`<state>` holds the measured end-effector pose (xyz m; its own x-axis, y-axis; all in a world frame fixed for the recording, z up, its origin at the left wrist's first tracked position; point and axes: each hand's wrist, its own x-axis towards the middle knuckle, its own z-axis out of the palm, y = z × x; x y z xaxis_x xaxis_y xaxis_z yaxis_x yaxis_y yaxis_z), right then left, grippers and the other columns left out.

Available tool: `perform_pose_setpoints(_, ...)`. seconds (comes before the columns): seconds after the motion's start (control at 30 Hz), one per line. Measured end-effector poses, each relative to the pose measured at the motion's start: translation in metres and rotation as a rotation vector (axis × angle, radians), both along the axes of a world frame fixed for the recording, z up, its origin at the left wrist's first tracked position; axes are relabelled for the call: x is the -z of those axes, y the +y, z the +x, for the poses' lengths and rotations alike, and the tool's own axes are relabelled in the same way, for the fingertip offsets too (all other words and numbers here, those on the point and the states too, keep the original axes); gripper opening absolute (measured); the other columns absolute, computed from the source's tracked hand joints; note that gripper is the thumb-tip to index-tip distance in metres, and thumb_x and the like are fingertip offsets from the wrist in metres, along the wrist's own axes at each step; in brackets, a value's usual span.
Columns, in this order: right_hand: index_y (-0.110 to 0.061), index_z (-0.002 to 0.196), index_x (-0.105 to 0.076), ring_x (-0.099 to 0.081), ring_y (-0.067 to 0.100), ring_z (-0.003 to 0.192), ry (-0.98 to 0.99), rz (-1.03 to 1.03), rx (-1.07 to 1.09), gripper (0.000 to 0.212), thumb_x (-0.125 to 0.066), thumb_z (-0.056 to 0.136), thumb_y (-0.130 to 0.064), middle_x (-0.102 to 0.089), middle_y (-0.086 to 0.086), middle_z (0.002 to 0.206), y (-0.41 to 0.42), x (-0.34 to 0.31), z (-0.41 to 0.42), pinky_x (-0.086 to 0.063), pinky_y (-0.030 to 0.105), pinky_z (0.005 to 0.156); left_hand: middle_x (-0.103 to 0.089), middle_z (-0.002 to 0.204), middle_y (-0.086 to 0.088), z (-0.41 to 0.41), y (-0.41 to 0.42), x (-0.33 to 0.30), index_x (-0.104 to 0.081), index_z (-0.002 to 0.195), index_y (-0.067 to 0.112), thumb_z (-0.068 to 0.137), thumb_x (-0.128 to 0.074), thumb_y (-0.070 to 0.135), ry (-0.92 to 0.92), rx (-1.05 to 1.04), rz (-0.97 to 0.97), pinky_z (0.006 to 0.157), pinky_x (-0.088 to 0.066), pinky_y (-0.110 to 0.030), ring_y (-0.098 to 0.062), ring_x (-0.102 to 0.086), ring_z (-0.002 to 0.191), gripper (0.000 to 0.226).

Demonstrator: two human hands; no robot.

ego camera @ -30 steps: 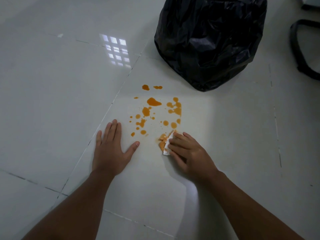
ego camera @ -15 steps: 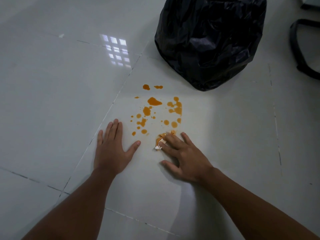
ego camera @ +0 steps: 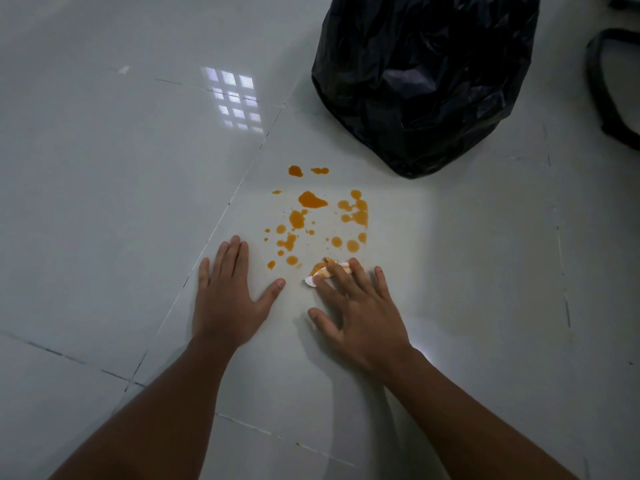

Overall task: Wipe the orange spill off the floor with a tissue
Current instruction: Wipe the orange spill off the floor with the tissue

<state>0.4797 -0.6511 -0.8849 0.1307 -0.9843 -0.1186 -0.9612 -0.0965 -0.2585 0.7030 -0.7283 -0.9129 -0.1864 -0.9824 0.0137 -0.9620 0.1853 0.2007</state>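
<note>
On a glossy pale tiled floor (ego camera: 104, 202), seen from a head camera looking down, two bare forearms reached up from the bottom edge; toward nine o'clock of the spill, the left hand (ego camera: 228, 292) lay flat as a brace, fingers straight and close together, thumb spread, holding nothing. At the centre, the orange spill (ego camera: 311, 216) was scattered as many separate drops and small puddles, most of them unwiped, running from twelve o'clock near the bag down to six o'clock beside the hands. At five o'clock of the spill, the right hand (ego camera: 360, 306) pressed straight, splayed fingers down on the tissue (ego camera: 323, 270), which sat bunched at the spill's near edge, touching the floor.

The tissue looked thin, soft and very light, already soaked orange along its far side, so it would likely tear or smear if dragged hard; it seemed best held under flat fingertips, or pinched at the white, drier corner at its eight o'clock end. Most of the tissue was hidden beneath the fingers, so its full size and remaining dry area could not be told. At one o'clock stood a crumpled black plastic bag (ego camera: 426, 77), cut off at the top edge, contents unseen; at three o'clock a dark curved object (ego camera: 602, 98) was cropped and unidentifiable.
</note>
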Motion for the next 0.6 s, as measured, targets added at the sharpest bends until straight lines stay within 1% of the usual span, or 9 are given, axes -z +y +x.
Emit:
perform_pose_setpoints(0.1, -0.039, 0.155, -0.017, 0.004, 0.024, 0.153, 0.019, 0.035, 0.051, 0.072, -0.013, 0.092, -0.074, -0.009, -0.007, 0.166, 0.003, -0.001, 0.008, 0.003, 0.053, 0.122, -0.016, 0.167, -0.005, 0.0, 0.001, 0.0, -0.016, 0.158, 0.012, 0.087, -0.022, 0.079, 0.0, 0.0, -0.009, 0.126, -0.009, -0.049, -0.02, -0.009, 0.155, 0.099)
perform_pose_setpoints(0.2, -0.037, 0.156, -0.007, 0.011, 0.028, 0.152, 0.013, 0.086, 0.196, 0.081, -0.006, 0.087, -0.079, 0.003, -0.004, 0.167, 0.01, -0.005, 0.032, 0.007, 0.054, 0.121, -0.016, 0.167, -0.005, -0.001, 0.001, 0.0, -0.017, 0.158, 0.011, 0.086, -0.022, 0.079, -0.007, -0.002, -0.012, 0.126, -0.009, -0.049, -0.021, -0.01, 0.155, 0.099)
perform_pose_setpoints(0.3, -0.034, 0.157, -0.001, 0.019, 0.03, 0.151, -0.034, 0.118, 0.325, 0.085, -0.003, 0.085, -0.081, 0.013, -0.002, 0.166, 0.012, -0.008, 0.051, 0.01, 0.054, 0.12, -0.015, 0.167, -0.005, -0.002, 0.001, -0.001, -0.017, 0.158, 0.011, 0.086, -0.024, 0.079, 0.003, -0.004, -0.011, 0.126, -0.009, -0.049, -0.02, -0.01, 0.155, 0.099)
perform_pose_setpoints(0.43, -0.029, 0.157, 0.003, 0.022, 0.027, 0.15, -0.084, 0.114, 0.367, 0.088, -0.002, 0.086, -0.08, 0.015, -0.001, 0.165, 0.009, -0.011, 0.058, 0.015, 0.048, 0.12, -0.015, 0.168, -0.005, -0.001, 0.001, 0.001, -0.017, 0.158, 0.011, 0.086, -0.026, 0.079, 0.013, -0.004, -0.01, 0.126, -0.008, -0.049, -0.019, -0.009, 0.155, 0.1)
perform_pose_setpoints(0.53, -0.023, 0.158, 0.005, 0.025, 0.019, 0.149, -0.061, 0.093, 0.343, 0.089, -0.003, 0.087, -0.078, 0.012, -0.001, 0.165, 0.009, -0.008, 0.053, 0.018, 0.045, 0.12, -0.015, 0.168, -0.005, 0.0, 0.001, 0.002, -0.016, 0.159, 0.012, 0.086, -0.025, 0.079, 0.013, -0.006, -0.013, 0.126, -0.008, -0.048, -0.019, -0.009, 0.155, 0.1)
perform_pose_setpoints(0.6, -0.022, 0.157, 0.008, 0.025, 0.016, 0.148, -0.083, 0.087, 0.346, 0.089, -0.004, 0.088, -0.077, 0.014, -0.002, 0.165, 0.009, -0.006, 0.051, 0.018, 0.041, 0.12, -0.015, 0.168, -0.005, 0.0, 0.0, 0.003, -0.016, 0.159, 0.012, 0.086, -0.024, 0.079, 0.003, -0.005, -0.017, 0.126, -0.009, -0.049, -0.02, -0.01, 0.155, 0.099)
